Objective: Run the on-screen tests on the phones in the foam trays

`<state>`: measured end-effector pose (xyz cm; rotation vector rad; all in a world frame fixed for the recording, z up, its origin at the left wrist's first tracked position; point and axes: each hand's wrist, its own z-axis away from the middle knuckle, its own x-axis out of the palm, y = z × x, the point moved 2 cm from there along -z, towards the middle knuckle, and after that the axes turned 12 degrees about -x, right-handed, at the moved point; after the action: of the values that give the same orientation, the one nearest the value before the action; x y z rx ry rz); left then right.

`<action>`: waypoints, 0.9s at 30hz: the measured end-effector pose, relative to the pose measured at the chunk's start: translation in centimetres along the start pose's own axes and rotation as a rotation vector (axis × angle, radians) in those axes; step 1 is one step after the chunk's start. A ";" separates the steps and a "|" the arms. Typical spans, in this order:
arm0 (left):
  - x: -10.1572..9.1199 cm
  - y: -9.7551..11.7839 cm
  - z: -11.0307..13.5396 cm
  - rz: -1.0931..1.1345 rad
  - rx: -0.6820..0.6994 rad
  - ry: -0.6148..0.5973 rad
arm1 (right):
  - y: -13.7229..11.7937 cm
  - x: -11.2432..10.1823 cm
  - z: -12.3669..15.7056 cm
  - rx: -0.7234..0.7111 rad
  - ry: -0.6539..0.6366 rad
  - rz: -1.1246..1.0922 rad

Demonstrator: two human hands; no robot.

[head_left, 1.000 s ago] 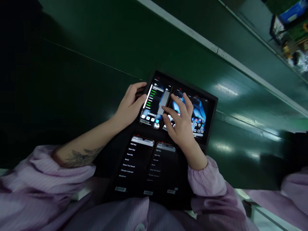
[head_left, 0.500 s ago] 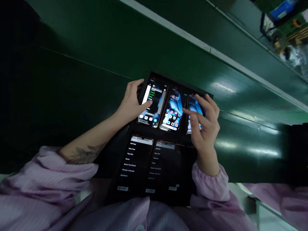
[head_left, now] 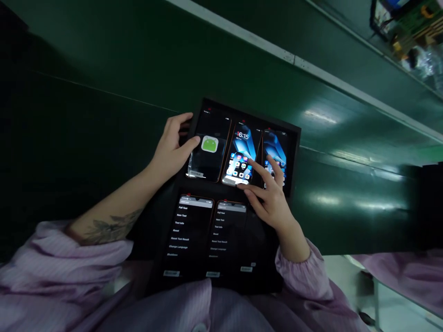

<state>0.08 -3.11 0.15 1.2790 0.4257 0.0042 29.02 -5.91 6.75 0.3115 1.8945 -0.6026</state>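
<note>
A black tray [head_left: 199, 188] holds several smartphones in two rows. My left hand [head_left: 173, 146] grips the tray's left side, fingers outside the wall, thumb at the left edge of the top-left phone [head_left: 205, 161], which shows a green robot icon. My right hand [head_left: 272, 198] hovers with fingers spread, its index fingertip at the lower end of the top-middle phone [head_left: 244, 143], which shows app icons and 16:15. Its other fingers partly cover the top-right phone [head_left: 275, 143]. Below, the bottom-left phone [head_left: 190, 235] and bottom-middle phone [head_left: 226, 230] show white text menus; the bottom-right one is dark.
A green tabletop [head_left: 114, 55] surrounds the tray, with a pale metal strip [head_left: 242, 34] crossing behind it. Assorted items with clear plastic wrapping [head_left: 427, 64] lie at the upper right. Another person's pink sleeve [head_left: 408, 276] shows at the lower right.
The top-left phone went from an app-card view to a green robot icon. My left thumb moved toward that phone's edge. My right hand moved left and down, uncovering more of the top-right phone.
</note>
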 end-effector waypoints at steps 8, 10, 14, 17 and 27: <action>-0.4 -0.1 -0.3 -0.030 0.010 0.003 | 0.5 0.5 -0.1 0.072 0.109 0.092; -0.4 -0.3 -0.5 -0.019 0.028 0.011 | 0.5 0.5 -0.2 0.066 0.120 0.093; -0.3 -0.5 -0.5 -0.016 0.029 0.017 | 0.7 0.5 -0.6 0.068 0.114 0.082; -0.2 -0.3 -0.3 -0.013 0.023 0.037 | 0.8 0.8 -1.2 0.061 0.096 0.121; 0.1 0.1 0.0 0.006 0.018 0.091 | 1.5 0.7 -1.1 0.124 0.160 0.222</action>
<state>0.22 -3.08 0.21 1.3016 0.5009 0.0643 28.63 -4.09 6.01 0.6581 1.9441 -0.5593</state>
